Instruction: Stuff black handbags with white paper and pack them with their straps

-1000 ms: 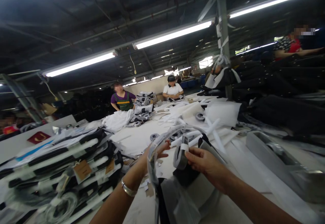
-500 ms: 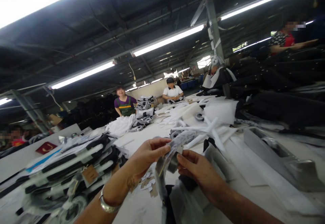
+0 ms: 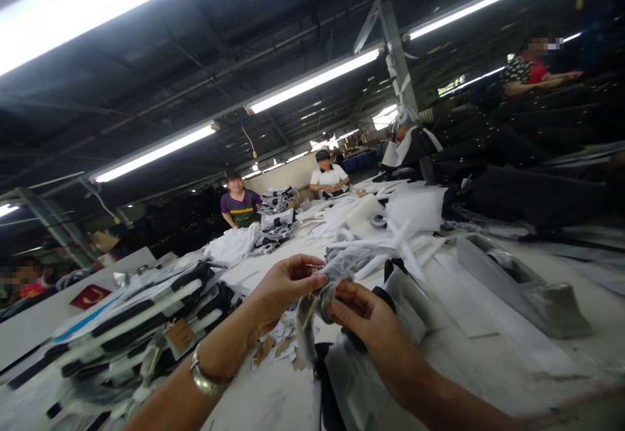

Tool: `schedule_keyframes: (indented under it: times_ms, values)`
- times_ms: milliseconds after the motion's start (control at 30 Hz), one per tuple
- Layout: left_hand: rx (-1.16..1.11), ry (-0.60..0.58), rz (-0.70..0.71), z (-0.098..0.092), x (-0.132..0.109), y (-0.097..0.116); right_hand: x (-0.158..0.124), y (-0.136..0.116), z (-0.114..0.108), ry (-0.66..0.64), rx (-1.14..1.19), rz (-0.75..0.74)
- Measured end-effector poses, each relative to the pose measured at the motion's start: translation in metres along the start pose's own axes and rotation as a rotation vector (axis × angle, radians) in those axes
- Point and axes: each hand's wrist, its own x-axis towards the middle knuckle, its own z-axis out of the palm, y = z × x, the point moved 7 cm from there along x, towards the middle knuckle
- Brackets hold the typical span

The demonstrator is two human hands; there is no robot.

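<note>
My left hand [image 3: 288, 288] pinches a plastic-wrapped strap [image 3: 305, 333] between thumb and fingertips; a silver bangle circles that wrist. Close beside it, my right hand [image 3: 366, 320] grips the same strap where it curls into a loop. The strap runs down to a black piece covered in cloudy film [image 3: 351, 379], which hangs below my hands at the table's near side. What this piece is as a whole cannot be made out. Small paper scraps [image 3: 280, 346] lie on the table under my left hand.
Black-and-white wrapped goods with a brown tag [image 3: 180, 336] are piled at left. A grey tape dispenser [image 3: 522, 288] stands at right, beside white foam sheets [image 3: 415, 206]. Across the white table [image 3: 258, 265] are two people, with a wrapped stack [image 3: 278, 216] near one. Black goods are heaped at right.
My right hand has moved slightly left and turned, bringing the strap into a tighter loop near my left fingertips. My left hand keeps its pinch. The view has shifted slightly.
</note>
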Motion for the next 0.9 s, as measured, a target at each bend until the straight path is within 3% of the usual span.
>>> schedule_keyframes:
  times_ms: [367, 467, 700, 900]
  values:
    - [-0.039, -0.015, -0.025, 0.000, 0.002, -0.012, -0.002, 0.027, -0.009, 0.008, -0.111, -0.100]
    - [-0.008, -0.048, -0.054, 0.003, -0.001, -0.010, -0.003, 0.020, -0.010, 0.014, -0.182, -0.140]
    - [0.125, -0.249, -0.159, 0.016, -0.009, -0.008, -0.004, -0.003, -0.007, -0.036, -0.321, -0.217]
    - [0.157, -0.157, -0.198, 0.017, -0.011, -0.017, -0.011, -0.045, -0.009, -0.122, -0.753, -0.392]
